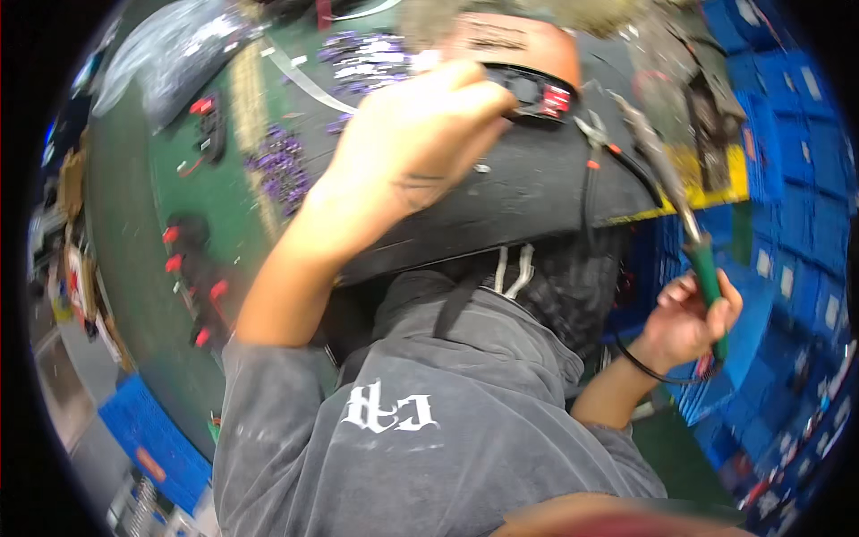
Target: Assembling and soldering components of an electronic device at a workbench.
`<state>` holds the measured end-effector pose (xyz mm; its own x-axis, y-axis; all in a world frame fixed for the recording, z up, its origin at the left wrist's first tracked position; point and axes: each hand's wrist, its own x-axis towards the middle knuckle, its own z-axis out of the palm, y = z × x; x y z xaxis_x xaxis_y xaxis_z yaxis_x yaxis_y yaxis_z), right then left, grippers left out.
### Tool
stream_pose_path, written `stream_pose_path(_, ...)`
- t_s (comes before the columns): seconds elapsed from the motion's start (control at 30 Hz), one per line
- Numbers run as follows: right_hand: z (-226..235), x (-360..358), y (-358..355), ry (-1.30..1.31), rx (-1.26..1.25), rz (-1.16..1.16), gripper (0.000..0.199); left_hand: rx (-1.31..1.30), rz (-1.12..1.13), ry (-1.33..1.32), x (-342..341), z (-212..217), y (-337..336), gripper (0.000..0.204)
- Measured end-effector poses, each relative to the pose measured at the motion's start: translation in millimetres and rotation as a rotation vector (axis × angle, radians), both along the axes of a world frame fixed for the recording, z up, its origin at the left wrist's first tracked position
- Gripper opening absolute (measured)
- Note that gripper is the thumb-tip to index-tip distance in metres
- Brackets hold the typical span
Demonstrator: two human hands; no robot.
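Soldering iron held out past the bench's right end, other hand curled over the mat

The soldering iron [704,282] slanted up from the right hand [691,324], its green handle just beyond the yellow edge [725,185] of the bench and its metal shaft crossing that edge. The fingers were wrapped round the handle, thumb along it, palm turned up. A black cable [633,360] looped below the wrist. Room opened between this hand and the body; blue bins [792,170] hemmed the far side.

Left of the iron, cutters [598,143] lay splayed on the black mat [528,183]. Dark mat stretched from them to the left hand [443,121], which was arched high with knuckles up and fingers curled in, close by a black-and-red device [537,94]. From where I stood I couldn't tell whether those fingers gripped anything. The forearm slanted across the mat's left edge, near clustered purple parts [282,170].
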<state>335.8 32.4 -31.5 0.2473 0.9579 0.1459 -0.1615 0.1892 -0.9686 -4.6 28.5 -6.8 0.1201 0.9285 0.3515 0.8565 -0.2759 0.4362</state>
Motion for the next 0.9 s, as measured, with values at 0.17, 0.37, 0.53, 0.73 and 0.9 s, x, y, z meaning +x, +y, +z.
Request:
stream_pose_path(0.17,1.0,30.2,5.3,0.141,0.028,0.066,0.037,-0.016,-0.071,0.166,1.0,25.0,-33.1,0.01)
stream_pose_path(0.37,0.4,29.1,6.1,0.072,-0.009,0.027,0.039,0.073,0.194,0.129,-2.9,7.1,-114.5,0.024)
stream_pose_path(0.53,18.0,16.9,11.7,0.066,0.008,0.073,0.036,0.107,0.503,-0.034,-18.1,31.2,-215.1,0.032)
stream_pose_path(0.73,-1.7,25.9,33.1,0.521,0.34,0.726,0.035,0.177,1.319,0.538,-118.1,42.7,-399.2,0.031)
stream_pose_path(0.9,17.1,2.7,35.7,0.177,0.298,0.344,0.035,-0.526,2.353,0.551,-83.1,23.4,-613.1,0.041)
